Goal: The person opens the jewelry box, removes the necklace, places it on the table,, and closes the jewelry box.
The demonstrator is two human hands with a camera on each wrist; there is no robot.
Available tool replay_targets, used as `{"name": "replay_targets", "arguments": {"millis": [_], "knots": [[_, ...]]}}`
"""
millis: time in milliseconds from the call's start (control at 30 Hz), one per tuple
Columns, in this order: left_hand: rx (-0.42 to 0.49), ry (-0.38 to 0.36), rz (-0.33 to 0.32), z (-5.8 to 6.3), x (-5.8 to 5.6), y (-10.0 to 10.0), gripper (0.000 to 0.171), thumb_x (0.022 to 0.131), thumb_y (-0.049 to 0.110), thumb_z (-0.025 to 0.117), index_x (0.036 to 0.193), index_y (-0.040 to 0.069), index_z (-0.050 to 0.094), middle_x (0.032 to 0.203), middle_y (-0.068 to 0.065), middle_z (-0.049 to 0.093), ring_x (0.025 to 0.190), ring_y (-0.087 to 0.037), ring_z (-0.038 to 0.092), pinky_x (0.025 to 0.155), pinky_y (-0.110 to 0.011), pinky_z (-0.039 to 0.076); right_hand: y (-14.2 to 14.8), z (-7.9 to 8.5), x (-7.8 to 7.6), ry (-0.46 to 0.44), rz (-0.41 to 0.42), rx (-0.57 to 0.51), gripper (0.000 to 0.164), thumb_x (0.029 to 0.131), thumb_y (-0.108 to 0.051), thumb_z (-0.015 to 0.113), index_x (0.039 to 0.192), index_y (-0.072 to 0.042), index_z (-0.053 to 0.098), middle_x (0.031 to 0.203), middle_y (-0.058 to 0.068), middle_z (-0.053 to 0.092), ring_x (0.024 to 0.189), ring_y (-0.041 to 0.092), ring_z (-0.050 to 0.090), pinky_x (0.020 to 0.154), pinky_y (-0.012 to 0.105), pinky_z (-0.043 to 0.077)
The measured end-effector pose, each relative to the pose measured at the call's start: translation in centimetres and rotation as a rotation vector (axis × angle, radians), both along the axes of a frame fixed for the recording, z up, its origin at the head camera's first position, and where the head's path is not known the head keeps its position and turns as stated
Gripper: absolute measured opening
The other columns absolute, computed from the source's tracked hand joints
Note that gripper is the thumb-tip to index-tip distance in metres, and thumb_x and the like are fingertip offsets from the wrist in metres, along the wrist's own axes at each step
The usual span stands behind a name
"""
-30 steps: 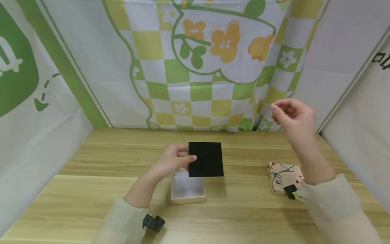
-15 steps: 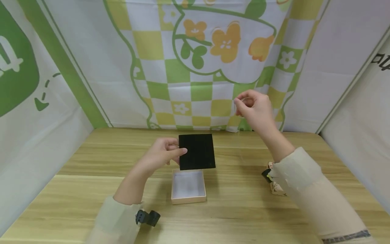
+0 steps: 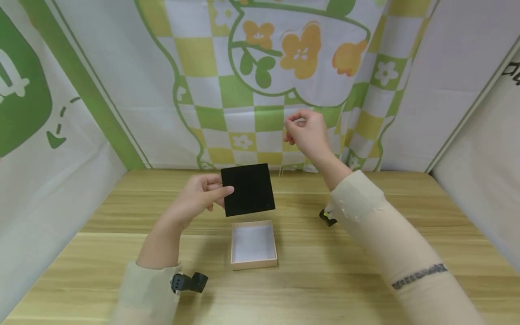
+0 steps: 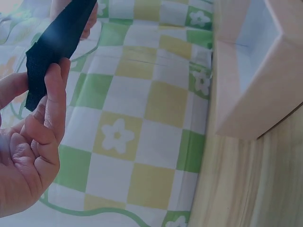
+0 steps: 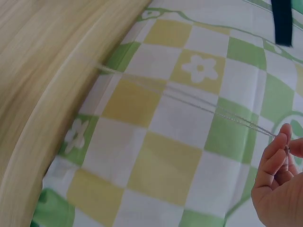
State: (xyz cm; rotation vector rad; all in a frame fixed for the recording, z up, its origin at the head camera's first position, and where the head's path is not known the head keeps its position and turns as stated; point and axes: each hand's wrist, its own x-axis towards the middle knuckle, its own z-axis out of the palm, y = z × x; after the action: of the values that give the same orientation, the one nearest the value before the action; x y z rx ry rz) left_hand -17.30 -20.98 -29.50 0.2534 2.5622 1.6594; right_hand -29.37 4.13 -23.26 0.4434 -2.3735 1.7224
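Observation:
Between thumb and fingers, my left hand (image 3: 192, 198) pinches the left edge of a flat black square pad (image 3: 249, 192), tilted up above the table. The wrist view shows that pad (image 4: 52, 52) nearly edge-on. Just below it stands an open, shallow cardboard box (image 3: 254, 264) with a pale inside. My right hand (image 3: 309, 135) is raised at the back, to the right of the pad. Its fingertips pinch a thin silver chain necklace (image 5: 236, 119), which hangs down in two strands. The chain's lower end is blurred, and in the head view it barely shows.
A wooden table (image 3: 308, 289) lies beneath both hands. Behind it hangs a green and yellow checkered curtain (image 3: 239, 95), with white panels at the sides. Small black cameras (image 3: 190, 282) are strapped to the wrists.
My right hand has moved left with the necklace, toward the pad. My left hand has moved the pad left and up, tilting it slightly. The right arm now hides the floral-patterned box piece.

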Motion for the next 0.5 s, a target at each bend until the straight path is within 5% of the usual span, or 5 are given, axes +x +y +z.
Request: {"name": "replay_targets", "arguments": {"millis": [167,333,500], "knots": [[0.024,0.024,0.000,0.3,0.1,-0.4,0.037,0.097,0.020,0.063,0.073,0.010,0.036,0.052,0.010,0.034,0.077,-0.018,0.069,0.061,-0.027,0.043,-2.3,0.3,-0.3,-0.027,0.013,0.043,0.019,0.099,-0.014,0.058,0.107,0.002,0.065,0.059,-0.001,0.064,0.056,0.019,0.063,0.054,0.025,0.048],[0.035,0.021,-0.006,0.4,0.0,-0.5,0.037,0.096,0.021,0.064,0.073,0.010,0.037,0.051,0.011,0.035,0.077,-0.018,0.069,0.061,-0.027,0.043,-3.6,0.0,-0.3,-0.046,0.011,0.073,0.018,0.098,-0.016,0.059,0.106,-0.001,0.066,0.060,0.001,0.064,0.059,0.023,0.065,0.052,0.025,0.043],[0.029,0.026,-0.014,0.5,0.1,-0.8,0.037,0.097,0.020,0.063,0.074,0.010,0.037,0.051,0.010,0.035,0.078,-0.020,0.068,0.062,-0.027,0.044,-3.5,-1.4,-0.6,-0.082,0.031,0.037,0.015,0.098,-0.011,0.058,0.104,0.002,0.064,0.058,0.001,0.062,0.053,0.017,0.061,0.059,0.028,0.052]]}}
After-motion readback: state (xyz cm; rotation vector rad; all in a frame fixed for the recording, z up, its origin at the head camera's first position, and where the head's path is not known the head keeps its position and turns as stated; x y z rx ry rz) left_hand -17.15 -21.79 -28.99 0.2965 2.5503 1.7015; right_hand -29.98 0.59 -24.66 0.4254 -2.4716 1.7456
